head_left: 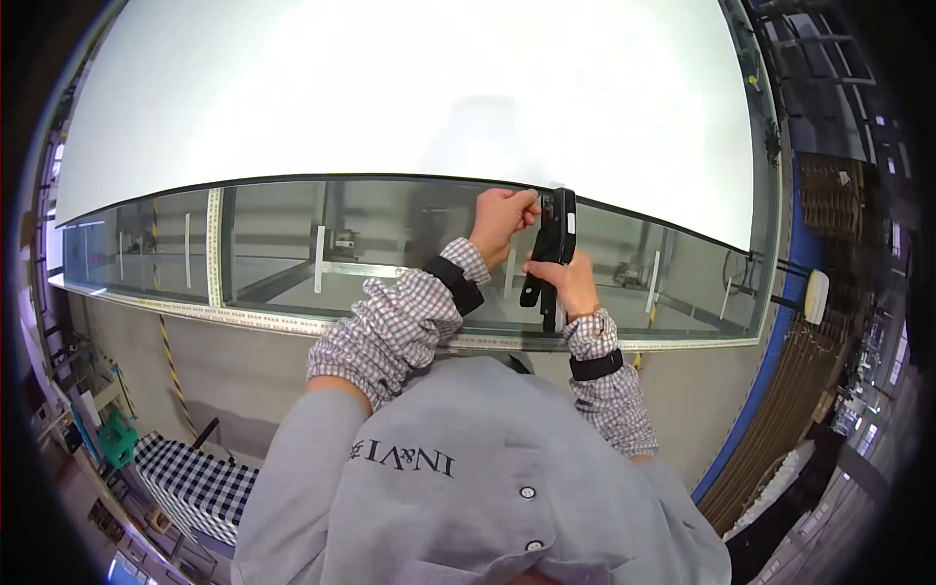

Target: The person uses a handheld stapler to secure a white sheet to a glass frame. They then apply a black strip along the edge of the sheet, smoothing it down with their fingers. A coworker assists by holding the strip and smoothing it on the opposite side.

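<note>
A large white panel (390,88) lies on a glass-topped table (419,210), its dark edge running across in front of me. My right hand (570,278) is wrapped around a long black hand-held tool (558,234) with a pale label on its side. The tool's far end reaches the panel's edge. Just left of that end, my left hand (500,222) is closed, thumb and fingertips pressed together. Whatever those fingers pinch, if anything, is too small to make out.
A printed measuring strip (263,319) runs along the table's near edge, and another strip (215,244) crosses the glass at left. A pale padded part (816,296) sticks out at the right corner. Brown stacked material (780,429) lies beyond. A checked cloth (195,478) sits lower left.
</note>
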A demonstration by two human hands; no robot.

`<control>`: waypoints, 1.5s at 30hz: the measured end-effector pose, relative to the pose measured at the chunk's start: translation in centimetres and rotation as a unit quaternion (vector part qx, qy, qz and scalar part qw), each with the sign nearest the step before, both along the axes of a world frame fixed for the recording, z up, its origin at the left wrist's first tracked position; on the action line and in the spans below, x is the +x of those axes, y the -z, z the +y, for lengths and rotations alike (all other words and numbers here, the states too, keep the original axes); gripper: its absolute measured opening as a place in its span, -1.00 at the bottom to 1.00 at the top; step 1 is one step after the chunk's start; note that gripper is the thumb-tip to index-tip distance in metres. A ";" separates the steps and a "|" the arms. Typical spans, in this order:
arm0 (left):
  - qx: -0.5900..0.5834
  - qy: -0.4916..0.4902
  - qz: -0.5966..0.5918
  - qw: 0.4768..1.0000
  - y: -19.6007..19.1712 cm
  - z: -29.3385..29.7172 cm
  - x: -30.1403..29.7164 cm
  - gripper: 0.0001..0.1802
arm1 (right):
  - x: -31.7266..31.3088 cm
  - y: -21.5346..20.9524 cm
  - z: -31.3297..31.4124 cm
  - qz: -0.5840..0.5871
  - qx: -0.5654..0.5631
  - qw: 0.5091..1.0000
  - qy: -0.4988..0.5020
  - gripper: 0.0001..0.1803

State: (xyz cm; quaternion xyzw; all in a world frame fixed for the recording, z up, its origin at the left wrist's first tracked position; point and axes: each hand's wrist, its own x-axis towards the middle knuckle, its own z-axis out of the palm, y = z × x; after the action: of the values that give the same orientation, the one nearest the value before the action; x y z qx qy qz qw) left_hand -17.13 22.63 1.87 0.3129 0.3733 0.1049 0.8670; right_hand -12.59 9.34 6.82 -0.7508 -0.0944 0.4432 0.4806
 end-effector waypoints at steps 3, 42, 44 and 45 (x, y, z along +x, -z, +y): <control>-0.001 0.009 -0.008 1.000 -0.1 -0.1 0.0 -0.85 | -0.3 0.1 0.4 -0.011 -0.005 1.000 0.028 -0.76; 0.003 -0.015 0.016 1.000 -1.1 15.2 -15.1 -0.85 | -15.0 -0.8 16.4 0.032 0.021 0.999 0.021 -0.82; 0.006 -0.023 0.018 1.000 -1.1 15.2 -15.1 -0.85 | -15.2 -0.7 16.6 0.016 0.011 1.000 0.022 -0.83; 0.004 -0.021 0.014 1.000 -1.1 15.2 -15.1 -0.85 | -15.2 -1.0 16.9 0.018 0.015 0.999 0.028 -0.86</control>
State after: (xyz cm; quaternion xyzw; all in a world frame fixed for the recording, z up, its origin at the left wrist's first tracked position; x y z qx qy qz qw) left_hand -32.19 37.83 3.00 0.3093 0.3913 0.1205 0.8583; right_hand -27.84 26.23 7.78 -0.7376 -0.0715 0.4417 0.5057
